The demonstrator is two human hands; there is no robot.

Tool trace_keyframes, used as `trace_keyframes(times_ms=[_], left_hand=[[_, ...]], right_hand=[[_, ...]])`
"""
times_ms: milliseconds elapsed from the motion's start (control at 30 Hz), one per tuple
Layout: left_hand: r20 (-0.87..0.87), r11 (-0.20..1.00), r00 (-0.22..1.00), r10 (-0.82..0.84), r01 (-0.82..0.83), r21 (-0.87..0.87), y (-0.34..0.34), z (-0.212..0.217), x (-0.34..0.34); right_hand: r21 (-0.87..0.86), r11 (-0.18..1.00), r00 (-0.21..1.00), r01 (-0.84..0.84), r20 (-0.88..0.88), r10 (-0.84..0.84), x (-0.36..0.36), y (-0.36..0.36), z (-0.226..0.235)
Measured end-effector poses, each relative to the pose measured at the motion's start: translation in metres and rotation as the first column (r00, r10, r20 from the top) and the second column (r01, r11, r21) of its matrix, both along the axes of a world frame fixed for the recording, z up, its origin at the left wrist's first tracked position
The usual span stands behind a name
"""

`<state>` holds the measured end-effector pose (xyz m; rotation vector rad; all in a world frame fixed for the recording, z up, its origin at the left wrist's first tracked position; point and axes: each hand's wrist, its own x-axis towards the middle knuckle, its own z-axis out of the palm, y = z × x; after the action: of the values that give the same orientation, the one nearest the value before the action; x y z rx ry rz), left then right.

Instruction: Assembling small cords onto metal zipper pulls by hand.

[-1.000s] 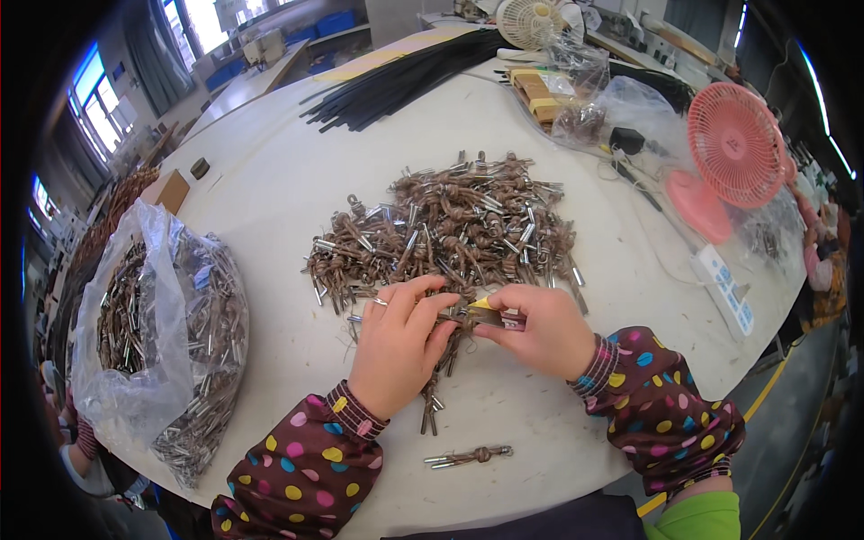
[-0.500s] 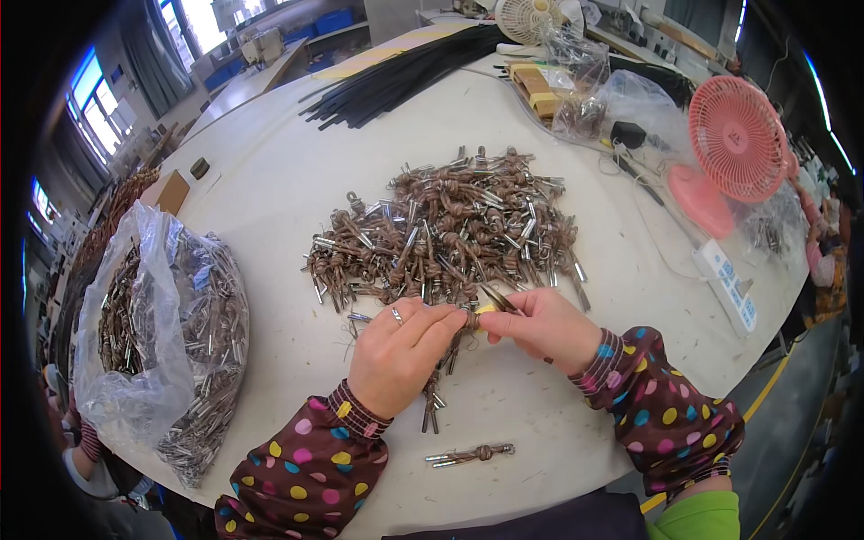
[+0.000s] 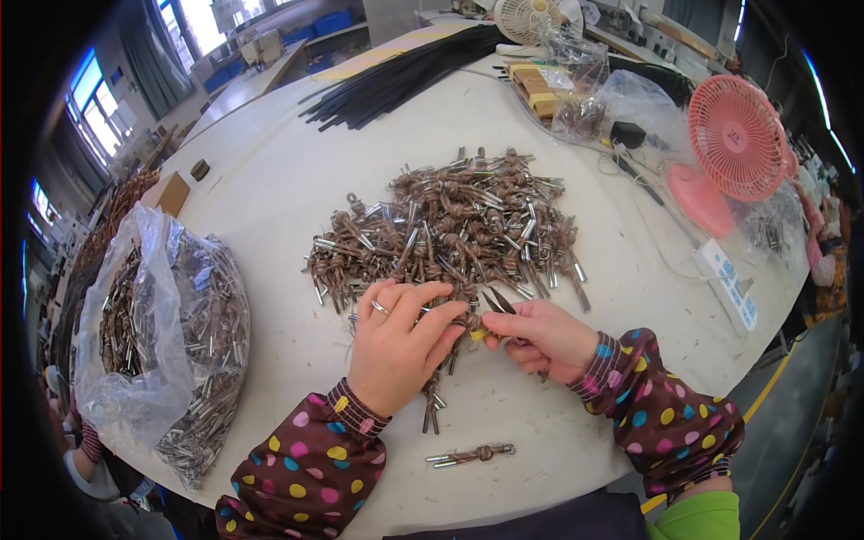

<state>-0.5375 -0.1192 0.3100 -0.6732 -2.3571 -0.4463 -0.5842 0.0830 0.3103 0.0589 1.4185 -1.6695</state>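
Note:
Between thumb and fingertips, my left hand pinches a knotted brown cord at the near edge of a pile. A ring sits on one of its fingers. Closed around small metal thread snips, my right hand has their blades apart beside that knot. Something yellow shows at its fingertips. The pile consists of many brown knotted cords with silvery metal tips. Below my hands, a single knotted cord lies apart near the table's front edge.
A clear plastic bag full of similar cords stands at left. Black strips lie at the back. On the right are a pink fan, a white power strip and its cable. Packages sit at the back right.
My left fingers have spread and lifted slightly off the pile's near edge. My right hand has shifted a little down, and the snips' blades now show apart beside the knot.

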Motion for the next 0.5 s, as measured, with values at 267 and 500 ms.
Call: trace_keyframes(times_ms=[267,500], left_hand=[[-0.029,0.999,0.999,-0.043,0.043,0.002,-0.001,-0.011,0.0],[-0.103,0.999,0.994,-0.038,0.035,-0.024,0.0,-0.014,-0.001]], right_hand=[[0.024,1.0,0.996,-0.01,-0.094,0.012,0.001,0.002,-0.003],[0.041,0.999,0.989,0.02,-0.15,-0.013,0.004,-0.001,-0.002]])
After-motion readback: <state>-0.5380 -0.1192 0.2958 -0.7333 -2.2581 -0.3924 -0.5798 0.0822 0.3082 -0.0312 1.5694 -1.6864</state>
